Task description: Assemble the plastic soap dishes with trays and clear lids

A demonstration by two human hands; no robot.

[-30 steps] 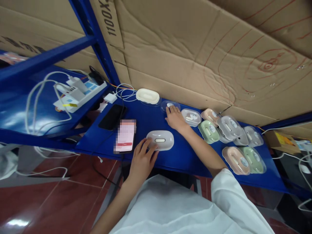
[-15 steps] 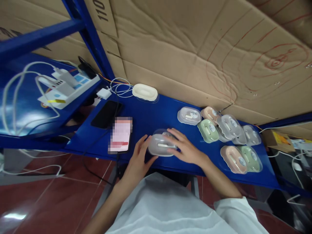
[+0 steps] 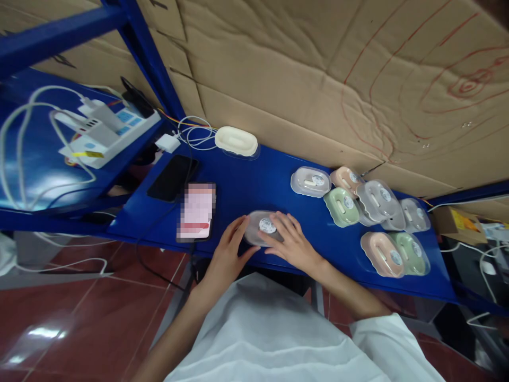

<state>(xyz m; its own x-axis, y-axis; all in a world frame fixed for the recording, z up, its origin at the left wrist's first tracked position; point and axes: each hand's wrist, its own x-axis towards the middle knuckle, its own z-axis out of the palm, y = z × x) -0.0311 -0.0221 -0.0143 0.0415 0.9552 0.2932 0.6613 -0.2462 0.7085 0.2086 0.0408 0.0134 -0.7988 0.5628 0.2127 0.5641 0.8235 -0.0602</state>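
Observation:
A clear-lidded grey box [image 3: 254,233] with a round white label lies on the blue table near its front edge, between my hands. My left hand [image 3: 229,249] holds its left end, thumb at the near side and fingers at the far side. On the right, my right hand [image 3: 292,241] rests with spread fingers over the lid and the edge of the label. Right of it are several similar boxes, among them a grey one [image 3: 306,183], a green one [image 3: 340,208] and a pink one [image 3: 377,254].
A lit phone [image 3: 199,209] and a dark phone [image 3: 172,178] lie to the left. Behind them are a white charger [image 3: 167,142] with coiled cable and a cream tray [image 3: 236,140]. A power strip [image 3: 115,143] sits far left; a cardboard wall [image 3: 278,79] stands behind.
The label now shows on top of the box between my hands, where a white piece showed before. My right hand's fingers now lie over the lid. The view has shifted slightly.

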